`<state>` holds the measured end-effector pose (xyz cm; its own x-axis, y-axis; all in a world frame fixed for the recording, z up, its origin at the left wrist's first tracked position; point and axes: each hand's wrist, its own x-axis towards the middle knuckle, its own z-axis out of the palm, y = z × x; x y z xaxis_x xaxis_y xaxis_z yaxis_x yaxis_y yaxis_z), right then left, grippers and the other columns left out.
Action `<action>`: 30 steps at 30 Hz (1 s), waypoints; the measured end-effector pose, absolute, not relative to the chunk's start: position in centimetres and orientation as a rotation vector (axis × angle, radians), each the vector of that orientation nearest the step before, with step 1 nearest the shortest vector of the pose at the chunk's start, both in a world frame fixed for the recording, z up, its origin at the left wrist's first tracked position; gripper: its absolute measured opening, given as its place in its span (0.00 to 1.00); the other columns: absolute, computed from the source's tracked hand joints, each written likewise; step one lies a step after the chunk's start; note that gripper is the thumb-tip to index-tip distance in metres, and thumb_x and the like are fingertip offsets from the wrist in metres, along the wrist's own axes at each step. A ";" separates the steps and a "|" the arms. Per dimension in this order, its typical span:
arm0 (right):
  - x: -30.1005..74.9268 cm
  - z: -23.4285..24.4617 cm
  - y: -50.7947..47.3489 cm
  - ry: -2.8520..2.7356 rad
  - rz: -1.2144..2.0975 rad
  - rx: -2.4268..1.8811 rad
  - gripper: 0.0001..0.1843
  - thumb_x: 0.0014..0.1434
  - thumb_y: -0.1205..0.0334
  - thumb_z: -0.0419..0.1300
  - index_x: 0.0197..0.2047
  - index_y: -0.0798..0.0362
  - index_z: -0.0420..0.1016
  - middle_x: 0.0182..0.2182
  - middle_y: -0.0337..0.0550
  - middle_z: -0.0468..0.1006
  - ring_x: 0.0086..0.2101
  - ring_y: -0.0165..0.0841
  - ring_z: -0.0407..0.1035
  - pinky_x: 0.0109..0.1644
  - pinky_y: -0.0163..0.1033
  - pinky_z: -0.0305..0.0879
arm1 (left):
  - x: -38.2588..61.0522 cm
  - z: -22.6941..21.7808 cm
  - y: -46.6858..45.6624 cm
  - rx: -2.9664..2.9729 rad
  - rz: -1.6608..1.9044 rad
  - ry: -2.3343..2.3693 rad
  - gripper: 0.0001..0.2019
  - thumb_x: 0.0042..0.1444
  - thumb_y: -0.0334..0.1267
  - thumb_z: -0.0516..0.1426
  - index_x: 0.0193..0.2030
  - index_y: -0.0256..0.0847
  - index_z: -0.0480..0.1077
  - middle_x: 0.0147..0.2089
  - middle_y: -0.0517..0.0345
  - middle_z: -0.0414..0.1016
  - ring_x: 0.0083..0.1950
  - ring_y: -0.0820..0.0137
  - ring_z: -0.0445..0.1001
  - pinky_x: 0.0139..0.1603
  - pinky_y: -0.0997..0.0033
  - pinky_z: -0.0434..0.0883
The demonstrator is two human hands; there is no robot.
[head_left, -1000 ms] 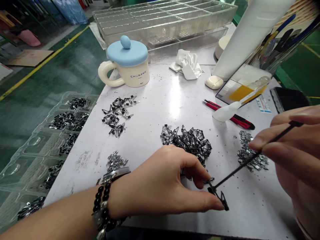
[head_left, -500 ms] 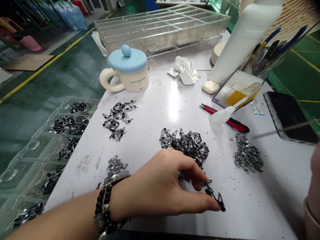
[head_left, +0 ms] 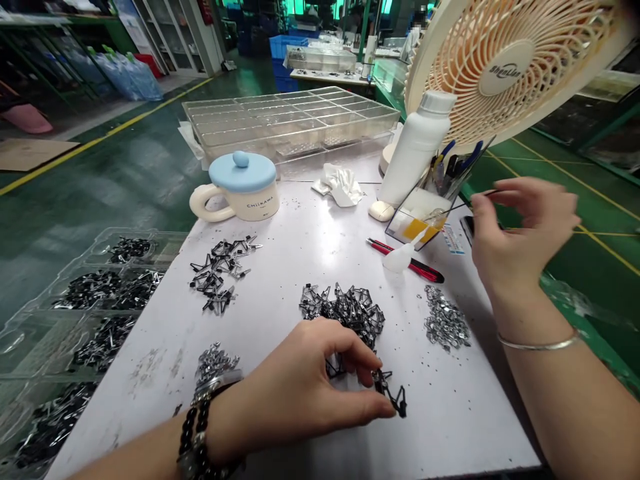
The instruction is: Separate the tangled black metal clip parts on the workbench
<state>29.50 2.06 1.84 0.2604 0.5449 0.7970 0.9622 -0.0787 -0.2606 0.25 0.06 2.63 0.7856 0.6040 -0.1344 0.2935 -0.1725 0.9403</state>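
My left hand [head_left: 310,377] pinches a small black clip-like metal part [head_left: 399,400] between thumb and fingertips, low over the table. Just behind those fingers lies a heap of similar black parts [head_left: 353,310]. Raised at the right, my right hand [head_left: 520,233] has its thumb and fingers closed on a thin dark rod [head_left: 454,208] that points left across the tool holder; what kind of tool it is I cannot make out. Small silver pieces [head_left: 446,320] are piled between the hands' sides, and more silver pieces [head_left: 215,363] lie by my left wrist.
A looser group of black parts [head_left: 220,270] lies left. Behind are a lidded mug [head_left: 255,202], crumpled paper [head_left: 340,185], a white bottle [head_left: 413,153], a tool holder [head_left: 425,207], a red cutter [head_left: 427,271], a white spoon [head_left: 400,259], a fan [head_left: 450,80] and divided trays [head_left: 240,127].
The view has tilted up and shifted right. My right hand, at the right edge before, is now fully seen near the tool holder with the rod. My left hand still pinches the clip-like part.
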 end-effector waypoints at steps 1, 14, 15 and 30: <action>29.3 2.0 1.7 -1.393 -0.654 -1.775 0.16 0.61 0.55 0.54 0.49 0.55 0.66 0.44 0.50 0.69 0.48 0.44 0.64 0.54 0.56 0.50 | 0.2 2.7 0.1 1.766 0.326 0.701 0.11 0.44 0.41 0.68 0.33 0.39 0.75 0.31 0.61 0.77 0.34 0.71 0.73 0.37 0.71 0.69; 27.6 1.5 -3.8 -2.354 0.316 -2.022 0.04 0.52 0.59 0.62 0.26 0.44 0.76 0.30 0.35 0.74 0.35 0.31 0.67 0.40 0.40 0.50 | -0.3 2.2 0.0 1.771 0.433 0.686 0.11 0.43 0.40 0.68 0.33 0.41 0.75 0.32 0.62 0.77 0.36 0.71 0.74 0.40 0.71 0.69; 27.3 1.4 -3.9 -2.368 0.344 -2.036 0.04 0.51 0.59 0.62 0.26 0.45 0.76 0.30 0.35 0.74 0.35 0.32 0.67 0.40 0.41 0.50 | -0.3 2.3 0.0 1.774 0.418 0.697 0.10 0.43 0.39 0.68 0.33 0.41 0.75 0.32 0.62 0.77 0.36 0.71 0.74 0.40 0.72 0.69; 24.4 3.7 -3.3 -2.068 0.517 -1.995 0.04 0.52 0.68 0.55 0.28 0.53 0.69 0.26 0.37 0.73 0.31 0.27 0.63 0.42 0.39 0.56 | -0.3 1.0 0.5 1.868 0.430 0.715 0.07 0.44 0.37 0.65 0.32 0.46 0.74 0.30 0.64 0.76 0.33 0.71 0.75 0.35 0.75 0.71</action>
<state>24.38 -3.27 3.68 -0.0532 0.9951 -0.0828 0.9172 0.0160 -0.3982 -0.26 0.45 0.97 0.7577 0.6519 -0.0312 0.2780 -0.2792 0.9191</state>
